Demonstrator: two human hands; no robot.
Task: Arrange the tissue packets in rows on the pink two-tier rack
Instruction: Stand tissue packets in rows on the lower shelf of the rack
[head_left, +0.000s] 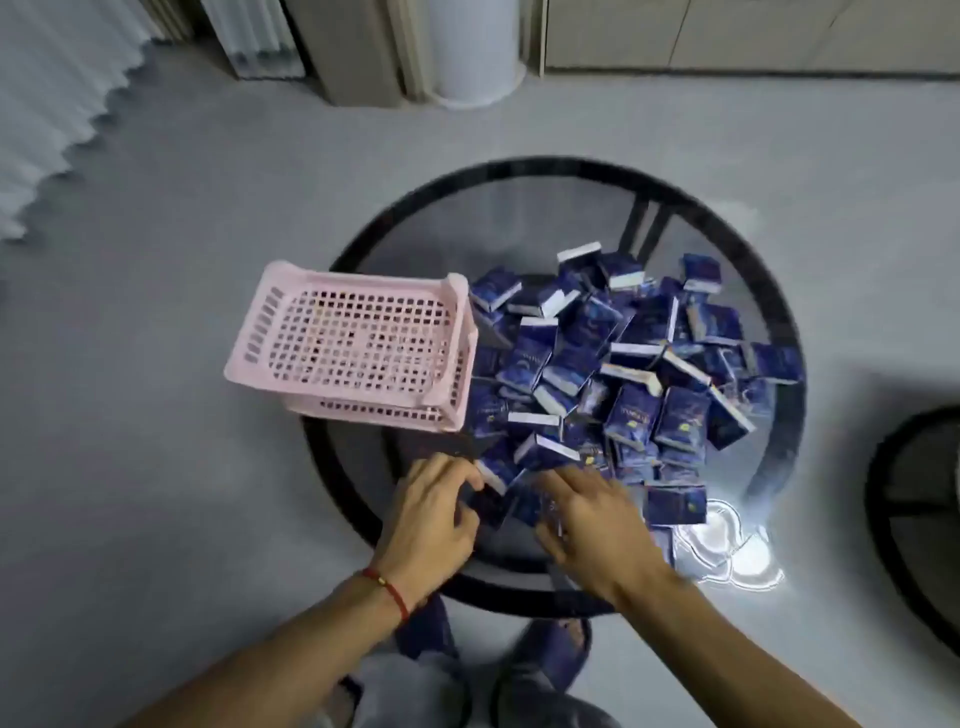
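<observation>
Tissue packets (628, 374) — under both grips

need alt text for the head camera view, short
Two bare hands reach into a loose pile of dark blue tissue packets on a round glass table. The left hand pinches one packet; the right hand lies among others. An empty pink two-tier rack stands left of them.

- Round glass surface (769, 291), black rim.
- Pink rack (353, 343) at its left edge, both tiers bare.
- Blue packets (628, 374) heaped loose beside the rack.
- Left hand (431, 514) pinches a near packet; right hand (597, 525) lies flat on others.
</observation>
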